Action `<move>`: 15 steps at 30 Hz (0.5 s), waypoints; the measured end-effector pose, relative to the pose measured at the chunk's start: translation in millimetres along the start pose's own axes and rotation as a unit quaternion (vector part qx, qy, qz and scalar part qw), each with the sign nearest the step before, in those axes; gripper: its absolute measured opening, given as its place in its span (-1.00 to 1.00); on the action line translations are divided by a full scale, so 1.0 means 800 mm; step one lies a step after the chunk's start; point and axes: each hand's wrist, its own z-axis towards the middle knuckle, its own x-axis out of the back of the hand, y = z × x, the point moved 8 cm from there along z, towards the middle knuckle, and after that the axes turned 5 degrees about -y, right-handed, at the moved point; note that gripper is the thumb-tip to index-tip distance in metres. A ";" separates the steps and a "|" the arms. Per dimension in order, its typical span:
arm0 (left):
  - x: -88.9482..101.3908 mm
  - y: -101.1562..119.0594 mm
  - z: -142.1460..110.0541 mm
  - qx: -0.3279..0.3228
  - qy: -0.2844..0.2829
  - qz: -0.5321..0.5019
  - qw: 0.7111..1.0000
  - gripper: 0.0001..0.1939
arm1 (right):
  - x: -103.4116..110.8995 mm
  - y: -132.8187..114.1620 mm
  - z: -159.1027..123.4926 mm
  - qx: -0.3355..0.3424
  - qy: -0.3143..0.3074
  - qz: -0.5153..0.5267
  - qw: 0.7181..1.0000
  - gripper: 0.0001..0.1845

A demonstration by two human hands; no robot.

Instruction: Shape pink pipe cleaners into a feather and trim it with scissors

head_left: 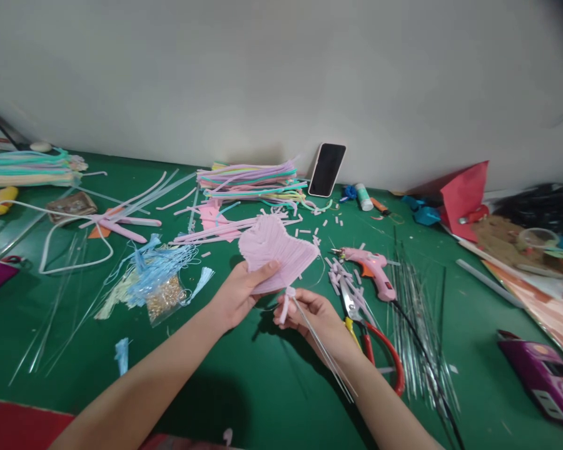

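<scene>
My left hand (pixel 237 294) grips a pale lilac fan-shaped piece (pixel 281 253), apparently built from rows of pipe cleaners, with the thumb flat across its face. Below the fan's lower tip, my right hand (pixel 316 319) pinches a short lilac pipe cleaner (pixel 285 307), bent over at the top. Thin clear or metallic stems (pixel 326 353) run from that bend down across my right palm and wrist. Whether the bent piece joins the fan cannot be made out. Just right of my hands lie red-handled pliers or cutters (pixel 349 303) among cut lilac bits (pixel 338 275).
A pink glue gun (pixel 370 265) with a black cord rests beside a spread of thin wires (pixel 417 331). Blue tassels (pixel 157 269) and a bag of gold beads (pixel 166 297) lie left. Behind are pipe cleaner bundles (pixel 248 181) and a phone (pixel 327 169) against the wall.
</scene>
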 end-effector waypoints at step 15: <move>0.029 0.018 -0.003 -0.114 0.142 0.188 0.965 -0.43 | 0.023 -0.026 -0.006 0.089 0.115 -0.093 0.985 -0.71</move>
